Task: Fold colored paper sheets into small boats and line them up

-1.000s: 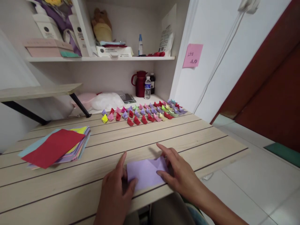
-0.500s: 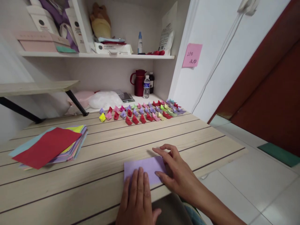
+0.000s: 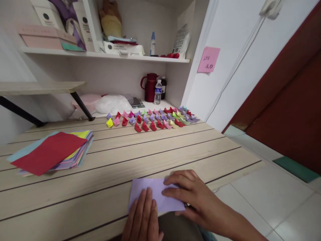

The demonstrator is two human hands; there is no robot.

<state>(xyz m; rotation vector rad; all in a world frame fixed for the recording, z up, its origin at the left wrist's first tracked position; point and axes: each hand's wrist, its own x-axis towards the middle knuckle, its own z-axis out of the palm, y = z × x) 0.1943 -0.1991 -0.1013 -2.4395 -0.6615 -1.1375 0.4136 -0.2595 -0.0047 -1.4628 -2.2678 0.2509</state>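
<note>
A light purple sheet of paper [image 3: 155,187] lies at the front edge of the wooden table. My left hand [image 3: 144,214] rests flat on its lower left part, fingers stretched out and side by side. At the right end of the sheet, my right hand [image 3: 192,194] has its fingers curved over the top, while the thumb is at the lower right corner by the table edge. The paper's right edge is between them, partly covered by the hand. Toward the back of the table stand rows of small folded paper boats [image 3: 152,126] in several colours.
A stack of coloured paper with a red sheet [image 3: 50,152] on top lies at the left. Behind the boats are a water bottle [image 3: 157,92], a dark red jug [image 3: 150,87] and a white plastic bag [image 3: 114,104]. A small raised shelf [image 3: 40,87] stands back left.
My right hand has gone from hovering with spread fingers to holding the paper's right end. The purple sheet sits slightly lower in view and is turned a little; my left hand stays on it.
</note>
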